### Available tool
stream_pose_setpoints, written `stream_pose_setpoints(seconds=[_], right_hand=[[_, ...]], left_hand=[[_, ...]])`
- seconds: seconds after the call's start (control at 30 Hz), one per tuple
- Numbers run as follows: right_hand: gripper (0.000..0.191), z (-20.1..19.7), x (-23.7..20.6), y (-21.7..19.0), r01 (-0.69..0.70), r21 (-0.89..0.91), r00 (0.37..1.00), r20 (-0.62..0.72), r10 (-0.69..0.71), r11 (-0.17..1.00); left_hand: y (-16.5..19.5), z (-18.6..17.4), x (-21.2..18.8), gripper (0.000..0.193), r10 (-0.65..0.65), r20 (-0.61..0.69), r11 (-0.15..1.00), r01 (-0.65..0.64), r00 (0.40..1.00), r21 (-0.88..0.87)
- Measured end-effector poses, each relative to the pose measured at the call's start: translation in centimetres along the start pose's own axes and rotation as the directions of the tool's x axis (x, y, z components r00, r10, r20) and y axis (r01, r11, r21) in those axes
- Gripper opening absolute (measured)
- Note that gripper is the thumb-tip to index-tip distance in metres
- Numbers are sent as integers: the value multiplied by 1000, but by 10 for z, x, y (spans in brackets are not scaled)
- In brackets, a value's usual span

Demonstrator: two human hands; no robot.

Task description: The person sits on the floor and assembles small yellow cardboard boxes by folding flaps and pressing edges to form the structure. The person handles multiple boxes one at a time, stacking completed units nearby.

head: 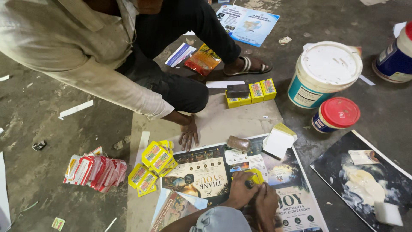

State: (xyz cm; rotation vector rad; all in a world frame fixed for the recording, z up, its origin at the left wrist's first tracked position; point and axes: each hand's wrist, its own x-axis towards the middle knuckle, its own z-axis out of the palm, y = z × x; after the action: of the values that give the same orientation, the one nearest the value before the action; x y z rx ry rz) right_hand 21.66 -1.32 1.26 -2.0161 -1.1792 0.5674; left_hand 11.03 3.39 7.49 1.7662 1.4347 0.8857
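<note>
While the person crouches over the printed poster spread on the floor, both hands work at its lower middle: the left hand and the right hand are closed together around a small yellow box, fingers tight on it. To the left of the poster lies a heap of flat yellow boxes, and further left a pile of red-and-white packets. Above the poster, four made-up yellow boxes stand in a row with a dark bar resting on top. A co-worker's hand is pressed flat on the floor just above the poster. By my reckoning only a few boxes are done, with most of the flat ones left.
</note>
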Motion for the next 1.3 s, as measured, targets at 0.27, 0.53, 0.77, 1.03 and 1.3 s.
stream_pose_setpoints(seconds=[0.27,0.53,0.77,1.03,1.3], right_hand=[[37,0,3,2,27,45,1000,8,-27,999],[33,1,2,6,78,-28,997,-8,-78,997],[32,4,3,11,44,41,999,-1,-44,998],[38,3,3,6,-120,-69,987,99,127,990],[28,-1,-9,1,180,-26,977,-112,-182,983]], left_hand=[[-3,2,-1,50,-18,-13,999,18,1000,-39],[-8,2,-1,45,22,46,999,-20,999,-24],[-9,0,0,52,31,30,999,-30,999,-29],[-14,3,2,44,32,70,999,-30,997,-27],[-32,19,-12,50,41,50,994,-35,998,-101]])
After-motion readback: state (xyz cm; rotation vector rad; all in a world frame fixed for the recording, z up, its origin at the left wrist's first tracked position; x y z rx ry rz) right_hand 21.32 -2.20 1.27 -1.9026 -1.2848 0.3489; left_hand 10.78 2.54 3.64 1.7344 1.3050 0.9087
